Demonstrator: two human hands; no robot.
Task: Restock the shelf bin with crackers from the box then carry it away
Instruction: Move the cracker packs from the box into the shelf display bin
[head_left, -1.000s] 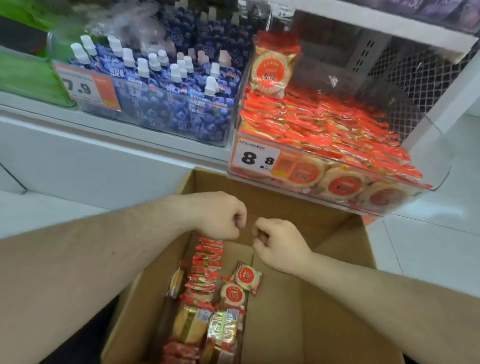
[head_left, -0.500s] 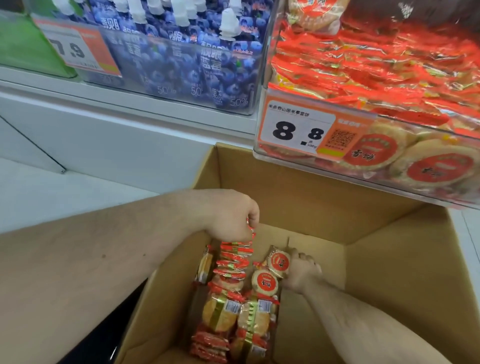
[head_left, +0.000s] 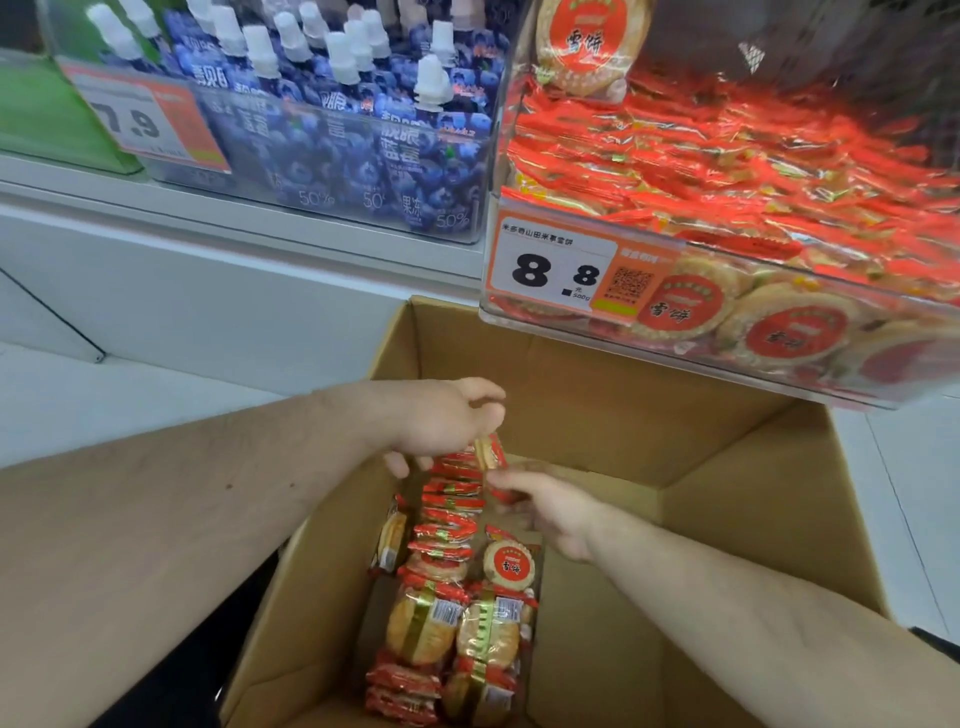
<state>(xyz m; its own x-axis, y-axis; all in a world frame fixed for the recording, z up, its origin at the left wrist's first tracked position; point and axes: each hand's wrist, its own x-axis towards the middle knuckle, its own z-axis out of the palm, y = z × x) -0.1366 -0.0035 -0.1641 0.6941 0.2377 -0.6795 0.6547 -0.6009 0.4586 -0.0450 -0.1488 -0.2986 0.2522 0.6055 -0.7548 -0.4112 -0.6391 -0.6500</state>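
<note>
gleaming white floor (head_left: 130, 395) under cardboard box (head_left: 727, 467), white shelf (head_left: 234, 218) above

Cardboard box (head_left: 597, 405) on the floor, directly below and in front of the shelf (head_left: 234, 208). Cracker packs (head_left: 452, 613) lie in rows along the box's left half; right half of the box floor bare. Both hands over the box's far end: left hand (head_left: 441, 421) above the row, right hand (head_left: 550, 512) just right of it, one cracker pack (head_left: 488, 452) between them. On the shelf, the cracker bin (head_left: 727, 291) sits right, overhanging the box; the pouch bin (head_left: 332, 156) beside it, left.
</note>
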